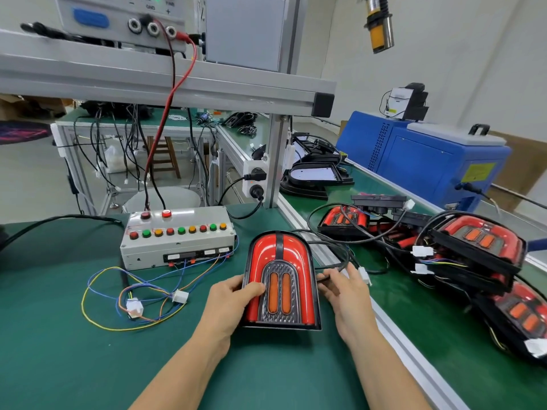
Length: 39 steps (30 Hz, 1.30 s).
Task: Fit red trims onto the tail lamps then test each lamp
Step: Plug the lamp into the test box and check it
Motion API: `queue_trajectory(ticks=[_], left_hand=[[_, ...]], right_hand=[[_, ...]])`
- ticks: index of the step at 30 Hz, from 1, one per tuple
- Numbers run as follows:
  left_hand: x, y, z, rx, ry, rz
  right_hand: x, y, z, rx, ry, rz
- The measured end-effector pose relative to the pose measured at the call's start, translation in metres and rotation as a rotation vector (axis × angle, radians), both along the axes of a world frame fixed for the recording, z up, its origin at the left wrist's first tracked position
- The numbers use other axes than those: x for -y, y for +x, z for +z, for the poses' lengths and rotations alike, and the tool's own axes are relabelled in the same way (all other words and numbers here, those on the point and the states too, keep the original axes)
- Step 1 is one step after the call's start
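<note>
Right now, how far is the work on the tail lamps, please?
Done, apparently: the tail lamp on the green mat already wears its red trim. In hand: the left hand grips its left edge, and the right hand holds its black cable. Left: its white connector is unplugged, so the test on the button box remains. The pile of lamps still waits.

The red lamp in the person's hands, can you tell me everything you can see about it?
The tail lamp is arch-shaped, rounded at the far end and flat at the near end. It has a glossy red trim, a black strip down the top middle, and a grey patterned centre with two orange bars, all in a black housing. It looks like plastic and is unlit. It lies face up on the green mat. The left hand grips its left edge, thumb on the face; the right hand pinches its black cable beside it.
</note>
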<state>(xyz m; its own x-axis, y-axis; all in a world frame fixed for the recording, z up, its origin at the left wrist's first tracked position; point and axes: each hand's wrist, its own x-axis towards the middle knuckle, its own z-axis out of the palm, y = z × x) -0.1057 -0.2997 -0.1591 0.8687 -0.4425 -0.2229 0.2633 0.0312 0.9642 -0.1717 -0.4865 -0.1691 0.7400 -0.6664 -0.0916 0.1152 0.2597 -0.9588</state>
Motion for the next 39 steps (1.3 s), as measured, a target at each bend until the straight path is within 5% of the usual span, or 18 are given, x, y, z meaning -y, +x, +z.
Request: queue_trajectory(ticks=[10,30,39], left_hand=[[0.007,-0.003,0.001,-0.011,-0.121,0.14],[0.003,0.001,0.005,-0.101,-0.134,-0.023],[0.02,0.002,0.006,-0.12,-0.023,0.111]], right_hand=[[-0.027,0.004,-0.003,-0.134,-0.293,0.136],[-0.04,-0.007,-0.005,0.035,-0.054,0.347],[-0.032,-0.011,-0.006,-0.064,0.008,0.308]])
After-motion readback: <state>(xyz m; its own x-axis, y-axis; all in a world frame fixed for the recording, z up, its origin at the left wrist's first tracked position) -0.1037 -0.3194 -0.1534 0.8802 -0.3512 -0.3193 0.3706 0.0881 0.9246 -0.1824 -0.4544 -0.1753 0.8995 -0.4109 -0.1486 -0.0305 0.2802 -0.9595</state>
